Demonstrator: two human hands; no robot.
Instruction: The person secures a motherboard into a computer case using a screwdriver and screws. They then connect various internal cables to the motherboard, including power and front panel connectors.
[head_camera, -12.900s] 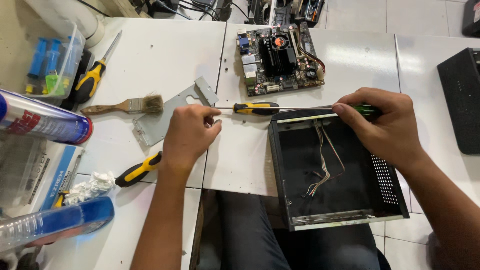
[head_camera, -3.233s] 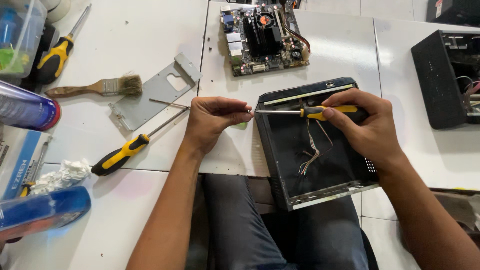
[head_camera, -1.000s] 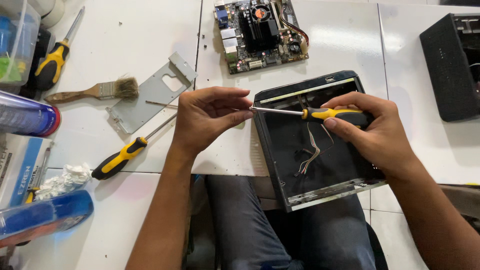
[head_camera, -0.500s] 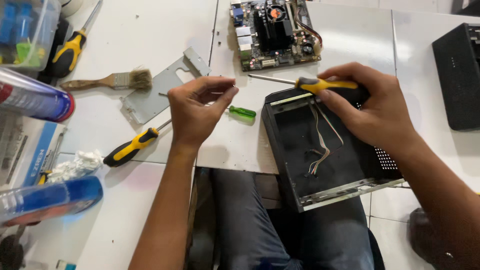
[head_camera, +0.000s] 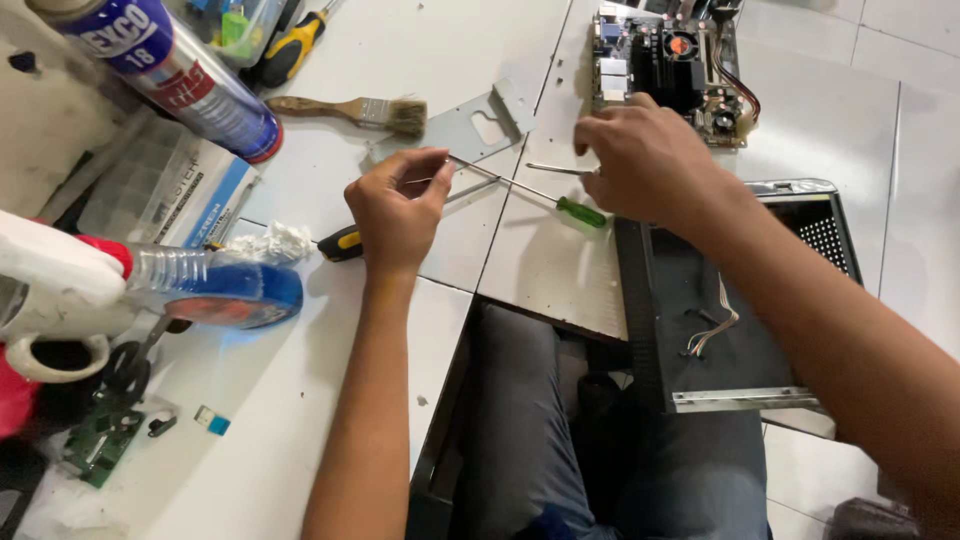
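Green-handled screwdriver (head_camera: 560, 200) is lying on the white table (head_camera: 330, 420) between the two hands, its thin shaft reaching up to the left hand (head_camera: 395, 205), whose thumb and forefinger are pinching together at the shaft's tip, though whether they are actually gripping it I cannot tell. The right hand (head_camera: 650, 160) is curling closed just above the green handle with a slim metal shaft sticking out left from under its fingers, while the open black metal case (head_camera: 740, 300) is sitting just beside it and the bare circuit board (head_camera: 675, 65) is lying beyond the knuckles.
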